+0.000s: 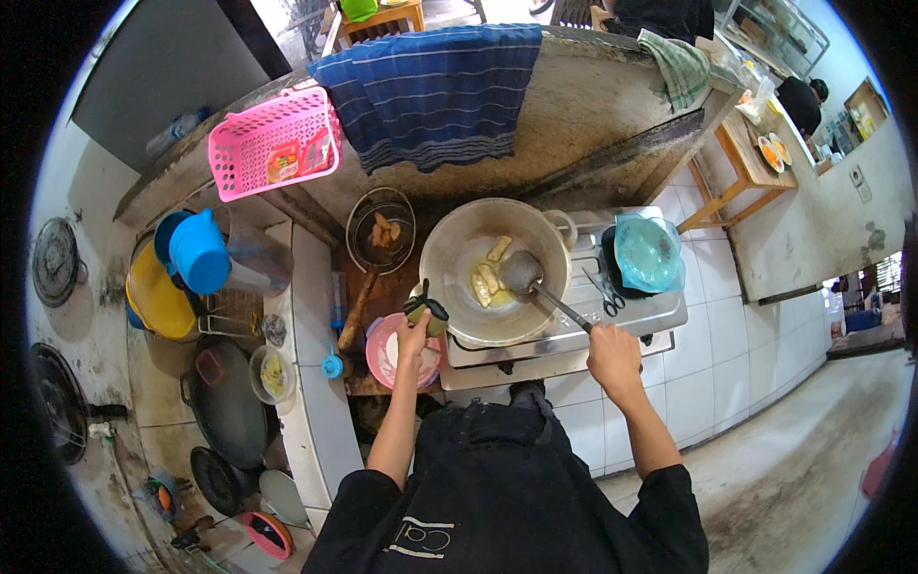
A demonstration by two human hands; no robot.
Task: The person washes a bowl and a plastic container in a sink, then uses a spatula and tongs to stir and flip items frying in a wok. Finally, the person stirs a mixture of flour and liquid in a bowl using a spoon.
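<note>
My right hand (615,362) grips the dark handle of a long metal spatula (521,271), whose broad head rests inside a large aluminium pot (459,229) on a gas stove (459,377). Beside the spatula head, several pale battered pieces (482,283) lie in a shallow pool of oil. My left hand (413,337) holds a dark green cloth (435,324) against the pot's left rim, over its handle. Below that hand is a pink bowl (384,355) with whitish batter, partly hidden by my forearm. A wire strainer (353,251) with a wooden handle holds several browned fried pieces (384,231).
Scissors (611,301) and turquoise scalloped dishes (647,247) sit on the stove's right side. A pink plastic basket (240,161) and a blue striped towel (445,93) hang along the low wall. A tiled ledge (319,423) borders the left. People (797,104) are in the background.
</note>
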